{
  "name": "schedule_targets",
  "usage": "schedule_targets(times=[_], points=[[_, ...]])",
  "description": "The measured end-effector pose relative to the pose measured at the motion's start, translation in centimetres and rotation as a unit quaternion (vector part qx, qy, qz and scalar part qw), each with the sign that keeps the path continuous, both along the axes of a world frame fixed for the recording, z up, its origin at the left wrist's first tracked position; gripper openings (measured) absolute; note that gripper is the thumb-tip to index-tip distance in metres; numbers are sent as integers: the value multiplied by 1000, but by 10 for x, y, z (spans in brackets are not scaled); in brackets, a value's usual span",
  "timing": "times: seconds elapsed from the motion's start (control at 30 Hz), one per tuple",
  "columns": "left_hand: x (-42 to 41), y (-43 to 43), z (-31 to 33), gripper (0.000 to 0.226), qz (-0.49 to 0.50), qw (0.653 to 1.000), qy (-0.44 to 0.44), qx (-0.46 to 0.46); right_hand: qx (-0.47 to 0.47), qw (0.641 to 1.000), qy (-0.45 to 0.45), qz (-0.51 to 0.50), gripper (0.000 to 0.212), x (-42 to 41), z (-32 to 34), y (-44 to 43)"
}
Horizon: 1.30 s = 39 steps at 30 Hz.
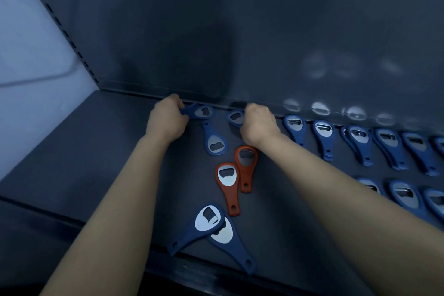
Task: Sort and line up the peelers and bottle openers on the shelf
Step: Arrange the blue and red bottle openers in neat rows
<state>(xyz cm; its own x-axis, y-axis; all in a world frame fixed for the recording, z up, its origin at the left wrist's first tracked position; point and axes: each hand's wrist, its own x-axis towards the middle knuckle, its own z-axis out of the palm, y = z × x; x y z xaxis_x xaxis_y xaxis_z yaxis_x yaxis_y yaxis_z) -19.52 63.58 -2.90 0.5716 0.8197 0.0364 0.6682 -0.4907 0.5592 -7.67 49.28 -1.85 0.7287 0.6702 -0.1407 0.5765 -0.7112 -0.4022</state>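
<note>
My left hand (167,119) grips the handle of a blue bottle opener (203,112) lying sideways by the shelf's back wall. To its right, my right hand (259,125) curls over the handle of another blue opener (235,116), whose head points to the back. A third blue opener (214,140) lies loose between my hands. Two orange openers (227,184) (246,163) lie side by side in the middle. Nearer the front edge, two blue openers (204,226) (228,240) overlap crosswise. No peeler is in view.
On the right, several blue openers (355,144) stand in a back row, heads to the wall, with a second row (403,194) in front of it. The dark shelf board (96,151) has a front lip (72,221) and a slotted upright (60,24) at the left.
</note>
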Motion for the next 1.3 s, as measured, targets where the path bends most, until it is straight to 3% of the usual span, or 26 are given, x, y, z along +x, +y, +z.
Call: schedule_targets(times=[0.03,0.1,0.23,0.37,0.5,0.7,0.9,1.03,1.2,1.3], points=[[4,1,1,14,3,1000,8,7,-5,1000,10,-5,10,2,1,-1],[10,3,4,17,-1,1000,29,6,-10,999,34,-11,28,10,-2,-3],[19,4,9,47,-8,995,98,-24,-5,997,76,-20,42,18,-6,-9],[19,6,13,42,-20,991,123,-36,14,996,82,-29,49,18,-9,-16],[15,0,12,27,-46,989,138,-40,41,994,86,-53,40,23,-10,-26],[6,-11,11,11,-60,994,80,-33,37,994,71,-68,31,20,-7,-49],[4,-53,29,15,-101,995,-13,-10,24,996,63,-57,32,4,-3,-84],[6,-103,38,21,-156,987,36,11,-1,996,65,-60,29,-10,0,-117],[5,-155,34,13,-182,980,62,40,28,987,140,-75,16,-25,-1,-154],[-2,-176,28,11,-174,978,79,82,38,987,145,-63,21,-35,-6,-170]])
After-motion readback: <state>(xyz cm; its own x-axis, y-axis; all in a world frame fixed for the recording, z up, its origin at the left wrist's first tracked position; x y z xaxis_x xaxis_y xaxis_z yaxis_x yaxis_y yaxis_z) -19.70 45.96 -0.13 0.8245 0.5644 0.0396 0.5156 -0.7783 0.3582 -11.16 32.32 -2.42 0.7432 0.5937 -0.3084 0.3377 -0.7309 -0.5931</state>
